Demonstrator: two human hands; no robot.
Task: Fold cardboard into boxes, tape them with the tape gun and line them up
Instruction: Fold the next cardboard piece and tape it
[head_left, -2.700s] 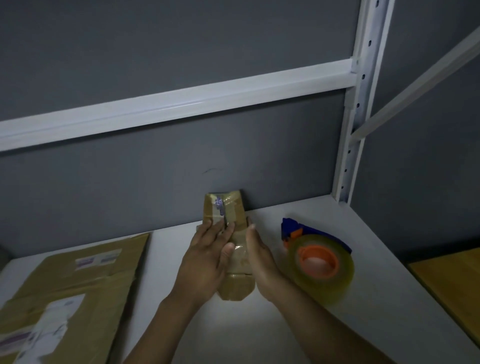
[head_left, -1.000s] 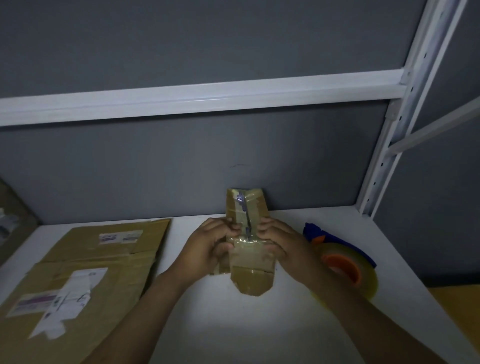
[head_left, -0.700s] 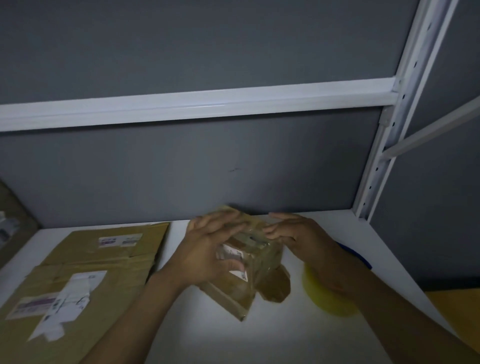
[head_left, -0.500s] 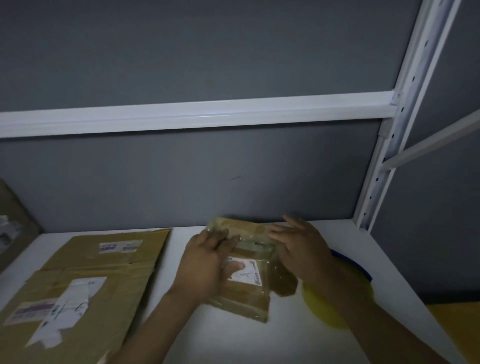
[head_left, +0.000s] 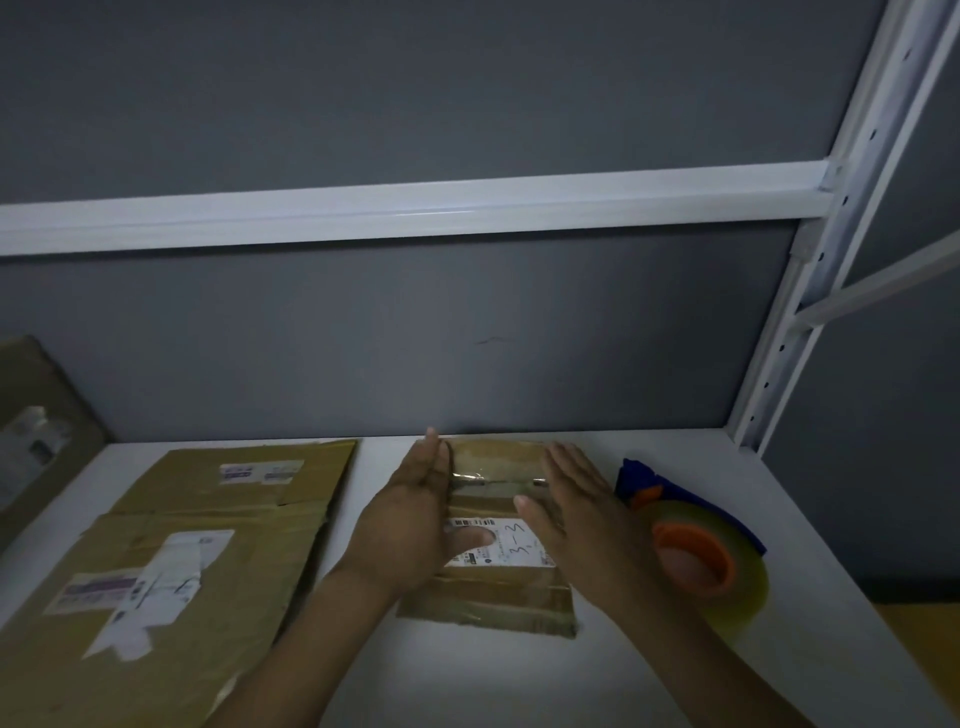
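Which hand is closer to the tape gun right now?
Right. The right hand is at the small box's right edge, just beside the tape gun; the left hand is across the box, farther away.

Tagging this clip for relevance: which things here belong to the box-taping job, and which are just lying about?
In the job: small brown taped cardboard box with white label, between the left hand and right hand; blue tape gun with orange-cored clear roll; flattened brown cardboard sheets.
Lying about: dim brown carton at far left; yellow wooden surface at right.
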